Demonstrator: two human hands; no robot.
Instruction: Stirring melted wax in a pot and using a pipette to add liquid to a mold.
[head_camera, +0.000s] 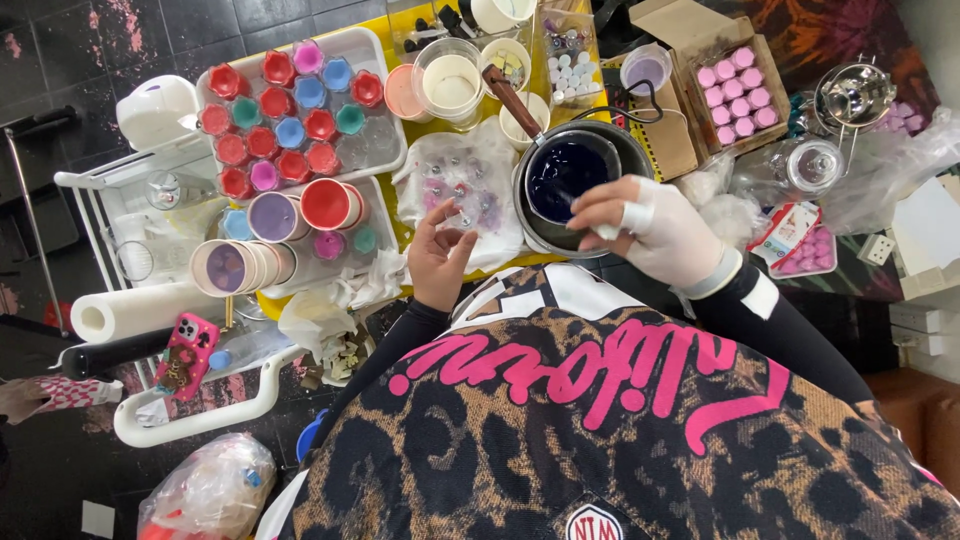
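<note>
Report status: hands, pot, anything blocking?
Right hand over pot of dark blue liquid. Left hand pinching small clear piece. Nothing blocking.

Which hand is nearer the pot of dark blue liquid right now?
Right. The right hand, in a white glove, reaches over the pot rim; the bare left hand sits beside it, over the clear plastic sheet.

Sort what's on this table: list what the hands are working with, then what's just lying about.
In use:
left hand at small clear cup
right hand, white-gloved, over pot of dark purple liquid

Lying about:
tray of red, blue and pink moulds
box of pink pieces
paper roll
pink phone
</note>
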